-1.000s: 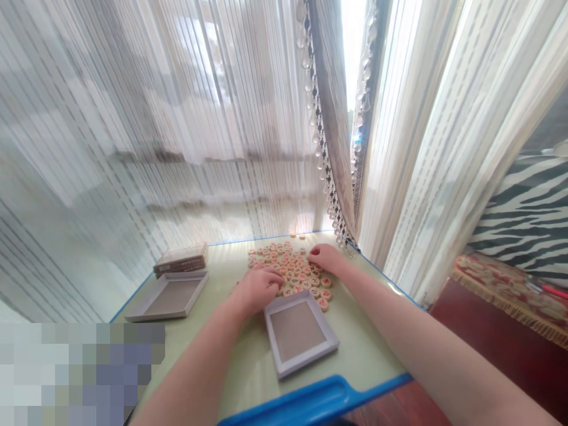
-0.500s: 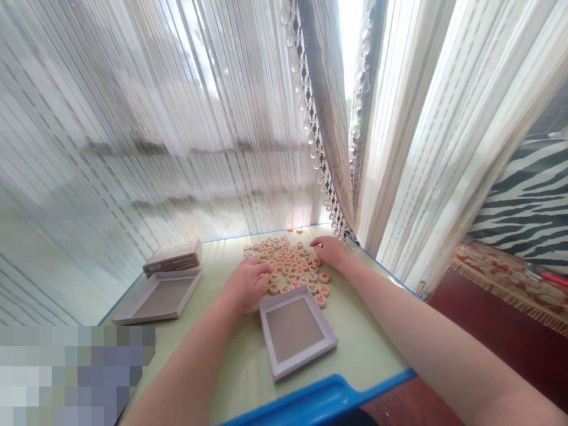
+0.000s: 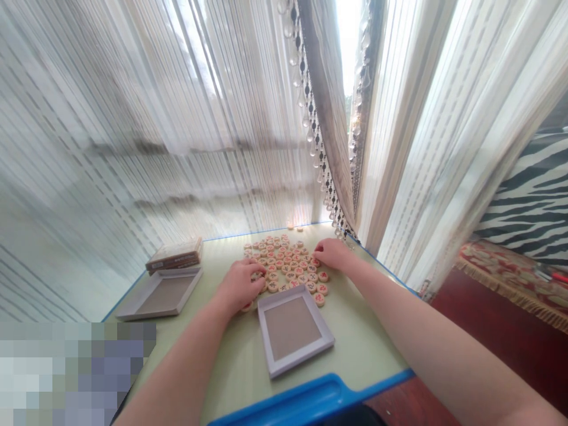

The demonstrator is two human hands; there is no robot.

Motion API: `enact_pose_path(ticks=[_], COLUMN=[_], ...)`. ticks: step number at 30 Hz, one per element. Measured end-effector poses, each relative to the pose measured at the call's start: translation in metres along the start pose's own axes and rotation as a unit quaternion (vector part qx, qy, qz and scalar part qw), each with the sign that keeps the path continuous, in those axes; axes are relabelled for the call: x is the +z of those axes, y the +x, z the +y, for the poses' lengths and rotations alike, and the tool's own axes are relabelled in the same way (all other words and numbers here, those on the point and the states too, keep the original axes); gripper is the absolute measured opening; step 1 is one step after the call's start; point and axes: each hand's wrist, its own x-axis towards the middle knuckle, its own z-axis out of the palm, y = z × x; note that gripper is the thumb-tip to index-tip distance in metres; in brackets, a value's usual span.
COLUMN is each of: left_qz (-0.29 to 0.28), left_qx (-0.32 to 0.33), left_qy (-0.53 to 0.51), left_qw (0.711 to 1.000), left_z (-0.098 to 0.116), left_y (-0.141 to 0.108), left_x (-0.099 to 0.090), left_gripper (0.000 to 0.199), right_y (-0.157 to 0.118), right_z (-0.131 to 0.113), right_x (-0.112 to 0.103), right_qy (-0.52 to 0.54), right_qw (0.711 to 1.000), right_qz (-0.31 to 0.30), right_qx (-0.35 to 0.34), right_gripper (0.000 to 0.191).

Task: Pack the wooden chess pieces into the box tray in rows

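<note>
Many round wooden xiangqi pieces [image 3: 286, 269] with red and black characters lie close together on the pale green table [image 3: 364, 337]. My left hand [image 3: 239, 285] rests at the left edge of the group, fingers curved and thumb apart, with pieces beside the fingertips and one partly under the palm. On the far right side, the fingers of my right hand [image 3: 332, 253] are pinched down at a red-marked piece [image 3: 315, 262]. A shallow white box tray [image 3: 326, 343] with a grey-brown bottom sits just in front of the pieces.
Another shallow box tray [image 3: 189, 294] lies at the left, before a stack of flat boxes [image 3: 175, 253]. Two pieces [image 3: 299, 229] sit by the back edge. A blue rim [image 3: 288, 405] edges the table; curtains [image 3: 222, 118] hang behind. A pixelated patch covers the lower left.
My left hand has shifted slightly left and its thumb and fingers have spread. My right hand has come down and nearer to the red-marked piece.
</note>
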Motion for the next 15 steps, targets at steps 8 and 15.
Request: enact_pose_path(ticks=[8,15], left_qz=[0.04,-0.073], left_qx=[-0.044,0.002], left_qy=[-0.012,-0.008], left_qw=[0.998,0.997], left_z=[0.009,0.025], left_y=[-0.002,-0.015], left_x=[-0.009,-0.021], left_gripper=[0.026,0.016], right_y=[-0.028,-0.036], right_z=[-0.037,-0.045], right_x=[-0.004,0.002], right_qy=[0.124,0.113], right_qw=[0.966,0.959], right_qz=[0.021,-0.045], right_qx=[-0.226,-0.255], right_gripper=[0.019,0.016])
